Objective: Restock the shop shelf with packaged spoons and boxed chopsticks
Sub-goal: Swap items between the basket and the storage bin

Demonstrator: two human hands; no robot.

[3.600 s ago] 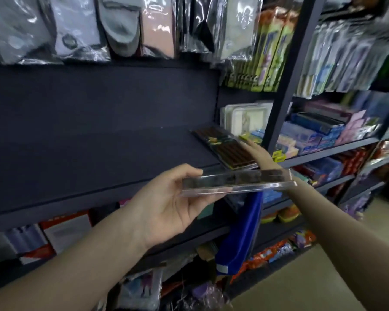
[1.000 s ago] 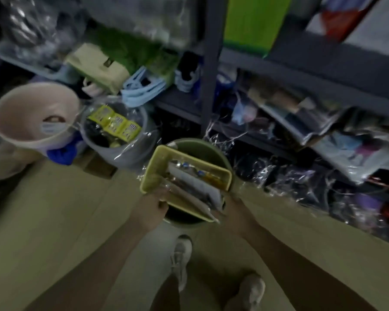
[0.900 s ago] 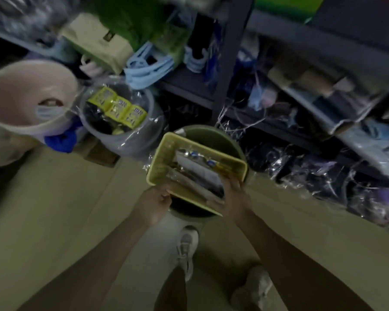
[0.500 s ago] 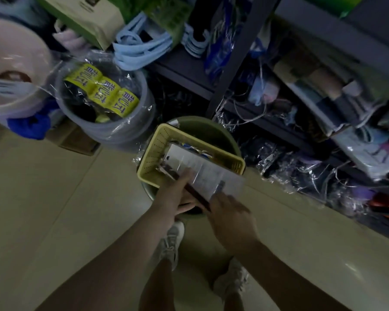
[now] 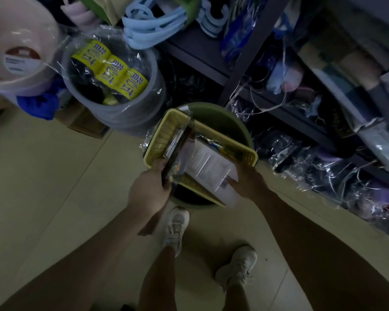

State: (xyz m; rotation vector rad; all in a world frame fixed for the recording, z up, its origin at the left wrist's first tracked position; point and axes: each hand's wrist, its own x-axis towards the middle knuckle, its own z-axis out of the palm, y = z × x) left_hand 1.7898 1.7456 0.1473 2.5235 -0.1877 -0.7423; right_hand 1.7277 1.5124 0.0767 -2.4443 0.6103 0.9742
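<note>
A yellow perforated basket rests on top of a green bucket on the floor. My left hand grips the near end of a clear-lidded dark box of chopsticks, tilted on edge over the basket's left side. My right hand holds the near corner of a flat package with a white printed back, lying across the basket. More packets show underneath at the far side.
A grey bucket with yellow-labelled goods and a pink basin stand to the left. Low dark shelves crammed with wrapped goods run along the right. Plastic-wrapped items lie on the floor. My feet stand just below the bucket.
The view has dropped from the shelf to the floor basket. In the last half second my left hand lifted a chopstick box on edge, while my right hand kept hold of the white-backed package.
</note>
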